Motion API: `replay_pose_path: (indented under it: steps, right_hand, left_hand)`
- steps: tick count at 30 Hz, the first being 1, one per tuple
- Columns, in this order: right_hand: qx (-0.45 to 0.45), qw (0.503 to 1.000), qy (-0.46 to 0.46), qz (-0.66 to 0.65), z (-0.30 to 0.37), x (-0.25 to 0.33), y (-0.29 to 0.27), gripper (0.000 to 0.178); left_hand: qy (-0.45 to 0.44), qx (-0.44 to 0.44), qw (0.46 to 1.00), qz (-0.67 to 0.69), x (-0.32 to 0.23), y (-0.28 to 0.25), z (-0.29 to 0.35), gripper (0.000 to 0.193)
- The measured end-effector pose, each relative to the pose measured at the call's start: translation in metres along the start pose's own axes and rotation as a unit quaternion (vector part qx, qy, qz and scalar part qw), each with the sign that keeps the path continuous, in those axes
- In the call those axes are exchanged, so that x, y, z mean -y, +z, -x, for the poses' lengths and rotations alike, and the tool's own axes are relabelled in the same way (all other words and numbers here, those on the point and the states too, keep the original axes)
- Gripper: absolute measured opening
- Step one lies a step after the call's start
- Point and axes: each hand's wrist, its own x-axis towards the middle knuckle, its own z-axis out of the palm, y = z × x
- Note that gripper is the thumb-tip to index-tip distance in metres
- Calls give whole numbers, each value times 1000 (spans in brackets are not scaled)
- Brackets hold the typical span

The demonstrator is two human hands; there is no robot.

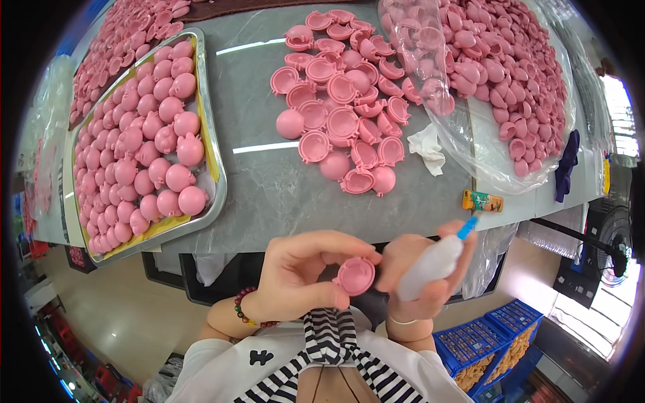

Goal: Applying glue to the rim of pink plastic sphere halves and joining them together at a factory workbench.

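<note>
My left hand (299, 272) pinches a pink half-shell (355, 275), its hollow side facing up, close to my chest. My right hand (420, 269) grips a white squeeze bottle (430, 265) with a blue nozzle (467, 228) pointing up and away from the shell. The right fingers also touch the shell's right edge. On the grey table ahead lies a loose heap of pink half-shells (342, 107) with a few whole pink balls among them.
A metal tray (213, 154) at the left holds several assembled pink pig-shaped balls (148, 148). A clear plastic bag (497, 87) of pink shells lies at the right. A white cloth (427, 148), a small orange packet (482, 201) and blue crates (494, 336) are nearby.
</note>
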Motion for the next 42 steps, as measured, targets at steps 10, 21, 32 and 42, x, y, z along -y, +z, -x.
replay_pose_path:
  steps: [10, 21, 32, 42]
  right_hand:
    - [153, 918, -346, 117, -20, 10, -38, 65]
    - [161, 911, -330, 189, -12, 14, -31, 63]
    - [123, 917, -312, 215, -10, 10, -27, 65]
    - [79, 922, -299, 233, -7, 9, -24, 64]
  left_hand:
    - [20, 35, 999, 27, -6, 4, -2, 42]
    - [34, 44, 998, 43, -2, 2, -2, 43]
    - [28, 50, 996, 62, -1, 0, -2, 44]
    - [24, -25, 999, -20, -6, 4, 1, 44]
